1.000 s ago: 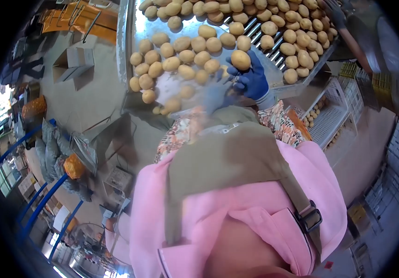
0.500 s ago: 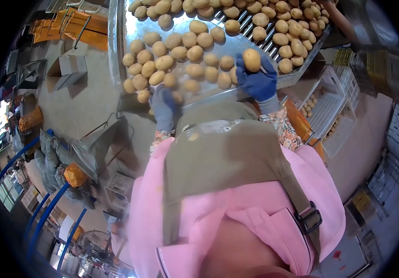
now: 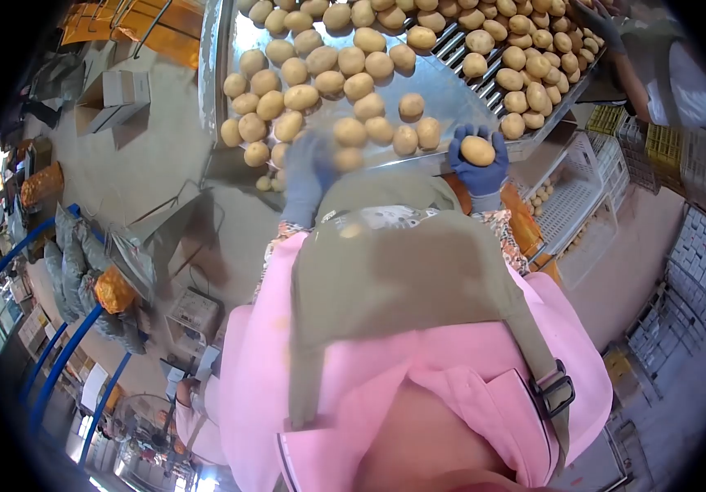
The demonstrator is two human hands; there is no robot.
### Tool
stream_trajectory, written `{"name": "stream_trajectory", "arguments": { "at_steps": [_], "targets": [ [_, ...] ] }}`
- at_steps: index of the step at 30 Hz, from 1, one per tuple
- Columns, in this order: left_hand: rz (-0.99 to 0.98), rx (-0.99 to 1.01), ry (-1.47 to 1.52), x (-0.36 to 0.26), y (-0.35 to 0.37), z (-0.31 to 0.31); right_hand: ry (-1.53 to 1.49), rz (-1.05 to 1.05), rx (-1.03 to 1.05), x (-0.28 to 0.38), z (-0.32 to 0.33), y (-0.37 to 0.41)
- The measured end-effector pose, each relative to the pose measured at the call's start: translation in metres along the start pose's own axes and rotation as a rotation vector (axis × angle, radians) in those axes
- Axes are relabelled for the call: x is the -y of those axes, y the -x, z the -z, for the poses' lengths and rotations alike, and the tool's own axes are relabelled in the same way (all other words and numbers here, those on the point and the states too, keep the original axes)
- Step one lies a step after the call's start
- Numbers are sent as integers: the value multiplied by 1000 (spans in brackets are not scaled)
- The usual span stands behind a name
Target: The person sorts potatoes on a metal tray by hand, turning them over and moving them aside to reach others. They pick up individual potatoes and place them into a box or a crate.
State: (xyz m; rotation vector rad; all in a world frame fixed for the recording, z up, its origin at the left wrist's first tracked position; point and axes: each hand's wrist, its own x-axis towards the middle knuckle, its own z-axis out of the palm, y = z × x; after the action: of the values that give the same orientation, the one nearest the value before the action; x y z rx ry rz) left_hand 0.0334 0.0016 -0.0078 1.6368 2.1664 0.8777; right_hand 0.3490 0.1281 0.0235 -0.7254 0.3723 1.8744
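Note:
My right hand (image 3: 484, 174), in a blue glove, has its fingers curled around a single potato (image 3: 476, 151) at the right end of the metal table's near edge. My left hand (image 3: 308, 172), also gloved, is at the near edge on the left, beside several loose potatoes (image 3: 289, 125). Motion smears its fingers, so what they do is not visible. More potatoes (image 3: 349, 131) lie on the metal tabletop (image 3: 451, 90) between and beyond my hands.
A roller grate (image 3: 492, 90) crowded with potatoes adjoins the tabletop at right. White plastic crates (image 3: 574, 193) stand below it, with potatoes inside. At far right is another person's arm (image 3: 633, 86). A cardboard box (image 3: 115, 98) is on the floor at left.
My right hand has moved right and toward me, with the potato still in it. My left hand has shifted right along the near edge and is more blurred.

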Motion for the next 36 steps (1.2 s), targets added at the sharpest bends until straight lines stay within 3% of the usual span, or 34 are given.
{"name": "stream_trajectory", "arguments": {
  "at_steps": [1,2,3,4,6,7,8,10,11,14,16,18,21,23,25,27,28,29,30,33,35,36],
  "targets": [
    [9,227,-228,5,2,-5,86,-12,44,-6,-4,-2],
    [6,227,-222,6,3,-3,176,-24,85,-6,-7,-5],
    [-24,253,-374,1,3,6,846,330,262,2,38,-36],
    [-50,279,-531,1,4,14,849,326,264,8,29,-36],
    [8,286,-541,14,13,22,1585,531,728,13,7,-32],
    [47,269,-518,21,18,26,1578,477,563,11,-5,-27],
    [83,248,-492,28,21,29,1574,473,556,13,-3,-39],
    [109,235,-479,41,31,33,1943,277,-107,22,-15,-75],
    [149,234,-511,51,40,33,2174,338,161,25,-17,-74],
    [229,206,-580,66,56,41,2338,433,255,0,-67,-69],
    [366,64,-485,75,56,42,2427,488,304,-23,-100,-65],
    [317,-20,-415,67,40,43,2694,223,265,-54,-122,-60],
    [129,-2,-314,46,4,27,2956,199,351,-87,-66,-97],
    [106,5,-252,18,-14,17,2925,130,316,-86,-61,-104],
    [135,245,-7,-5,-26,14,2898,60,273,-70,-46,-115],
    [163,319,-134,2,-11,14,2050,234,-89,-36,-21,-130],
    [188,399,-266,11,1,12,2056,165,-143,-22,-51,-111],
    [134,323,-307,35,21,4,2054,92,-204,-8,-81,-87],
    [127,339,-496,40,28,11,1989,351,-215,38,-19,-130],
    [243,337,-365,54,16,38,1979,443,-151,48,-26,-96],
    [345,82,-191,55,-11,48,2218,577,-285,29,-9,-92],
    [339,84,-195,56,-29,45,2196,621,-196,0,-27,-77]
  ]
}}
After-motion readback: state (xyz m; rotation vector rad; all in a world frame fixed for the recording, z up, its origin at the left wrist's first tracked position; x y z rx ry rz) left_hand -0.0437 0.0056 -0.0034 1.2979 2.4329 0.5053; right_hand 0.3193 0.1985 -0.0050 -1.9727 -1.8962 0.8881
